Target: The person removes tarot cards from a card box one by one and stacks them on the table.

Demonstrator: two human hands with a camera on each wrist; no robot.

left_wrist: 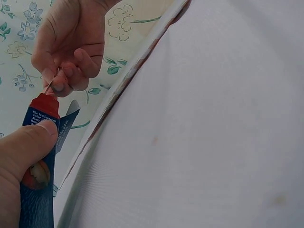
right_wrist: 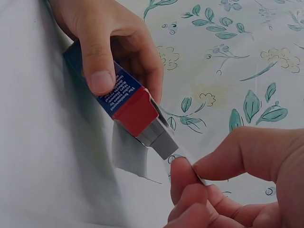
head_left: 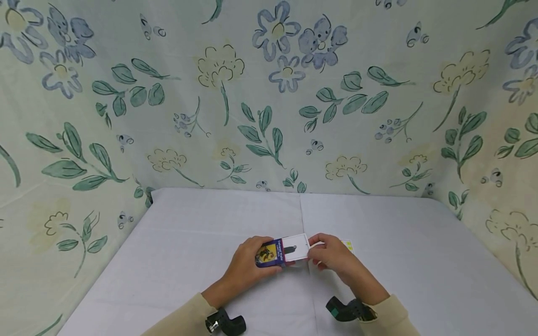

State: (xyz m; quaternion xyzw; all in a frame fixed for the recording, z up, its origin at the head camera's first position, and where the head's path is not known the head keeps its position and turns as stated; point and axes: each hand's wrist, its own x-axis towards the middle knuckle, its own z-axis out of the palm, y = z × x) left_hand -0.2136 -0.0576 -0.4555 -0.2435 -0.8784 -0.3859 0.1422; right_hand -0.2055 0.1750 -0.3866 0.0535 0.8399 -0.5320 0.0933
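My left hand (head_left: 244, 262) grips a blue tarot card box (head_left: 267, 254) with a yellow picture on its front, thumb along one side and fingers round the other. The box's red inner end (right_wrist: 137, 115) is open, with a grey block of cards (right_wrist: 164, 143) showing inside. A white card (head_left: 296, 246) with a dark figure reaches from that end to my right hand (head_left: 335, 255). Thumb and fingertips of the right hand pinch the card's far edge. An open box flap (right_wrist: 129, 149) hangs beside the opening.
A small yellow-and-white item (head_left: 348, 245) shows partly behind the right hand on the white tablecloth (head_left: 201, 224). Floral cloth (head_left: 269, 116) hangs behind the table and along both sides. Dark wrist cameras (head_left: 227, 323) are strapped over beige sleeves (head_left: 185, 317).
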